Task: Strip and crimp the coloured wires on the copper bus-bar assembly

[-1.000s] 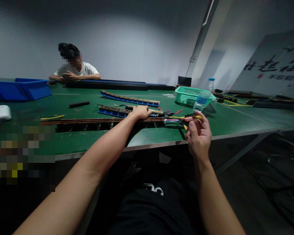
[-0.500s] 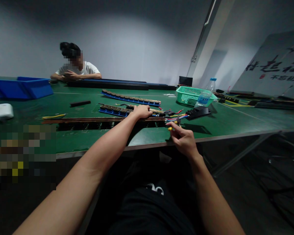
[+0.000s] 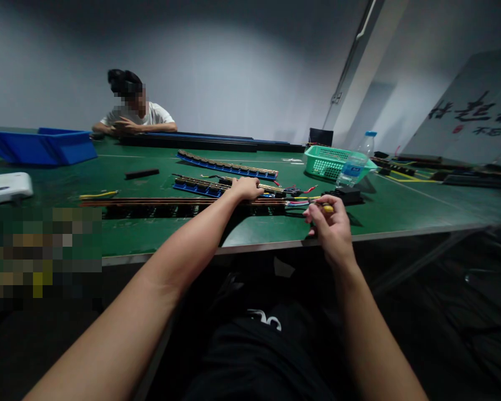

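Note:
A long black rail with copper strips (image 3: 158, 203) lies along the front of the green table (image 3: 183, 236). My left hand (image 3: 247, 189) is closed over it right of the middle, its fingers curled down and the fingertips partly hidden. Coloured wires (image 3: 296, 204) run from the rail's right end toward a black block (image 3: 347, 195). Beside these wires my right hand (image 3: 332, 220) is closed around yellow-handled pliers (image 3: 328, 209), whose jaws are mostly hidden and blurred. Just behind the rail lies a blue-based strip with brass-coloured bars (image 3: 196, 186), partly covered by my left hand.
Another blue-based strip (image 3: 229, 166) lies farther back. A green basket (image 3: 323, 162) and a water bottle (image 3: 353, 167) stand at right. On the left are a blue bin (image 3: 45, 149), a white device (image 3: 6, 188) and a short black bar (image 3: 142, 174). A person (image 3: 140, 114) sits opposite.
My right hand has moved right, away from the rail's end, and turned with the pliers in it. My left hand keeps its place on the rail. The whole view has shifted slightly.

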`<state>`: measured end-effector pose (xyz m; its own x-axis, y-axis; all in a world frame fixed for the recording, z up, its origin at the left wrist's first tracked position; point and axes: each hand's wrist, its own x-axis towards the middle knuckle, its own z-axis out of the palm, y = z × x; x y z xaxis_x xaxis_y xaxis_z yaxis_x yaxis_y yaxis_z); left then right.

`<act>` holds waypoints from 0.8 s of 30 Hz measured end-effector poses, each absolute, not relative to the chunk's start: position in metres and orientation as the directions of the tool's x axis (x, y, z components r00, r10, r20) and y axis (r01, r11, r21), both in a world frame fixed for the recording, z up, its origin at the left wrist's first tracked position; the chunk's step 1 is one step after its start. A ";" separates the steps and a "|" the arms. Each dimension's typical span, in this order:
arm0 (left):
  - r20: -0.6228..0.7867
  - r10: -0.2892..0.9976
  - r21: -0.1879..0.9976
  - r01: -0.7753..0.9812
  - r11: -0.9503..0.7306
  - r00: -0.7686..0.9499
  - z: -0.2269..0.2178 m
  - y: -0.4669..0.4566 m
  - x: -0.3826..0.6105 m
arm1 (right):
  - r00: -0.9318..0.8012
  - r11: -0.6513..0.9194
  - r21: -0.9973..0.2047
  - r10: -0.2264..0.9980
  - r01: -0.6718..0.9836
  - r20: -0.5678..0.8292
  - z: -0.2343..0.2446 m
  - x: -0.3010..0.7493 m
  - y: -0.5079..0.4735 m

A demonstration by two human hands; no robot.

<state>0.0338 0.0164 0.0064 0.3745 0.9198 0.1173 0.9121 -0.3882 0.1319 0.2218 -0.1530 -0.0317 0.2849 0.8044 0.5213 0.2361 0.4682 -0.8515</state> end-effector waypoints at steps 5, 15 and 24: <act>0.129 0.920 0.125 0.915 -0.384 0.369 0.006 0.015 0.033 | 0.326 0.316 -0.948 0.899 -0.026 0.291 -0.025 0.225 -0.147; 0.122 0.922 0.113 0.918 -0.380 0.367 0.009 0.012 0.033 | 0.426 0.347 -0.880 0.884 -0.325 0.191 -0.025 0.216 -0.146; 0.133 0.926 0.127 0.921 -0.368 0.352 0.000 0.026 0.034 | 0.408 0.436 -0.759 0.655 0.484 0.637 -0.041 0.191 -0.183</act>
<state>0.0342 0.0256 -0.0001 0.3520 0.9265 0.1334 0.9211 -0.3682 0.1268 0.1906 -0.1828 -0.0413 0.4076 0.6546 0.6367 0.4840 0.4363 -0.7585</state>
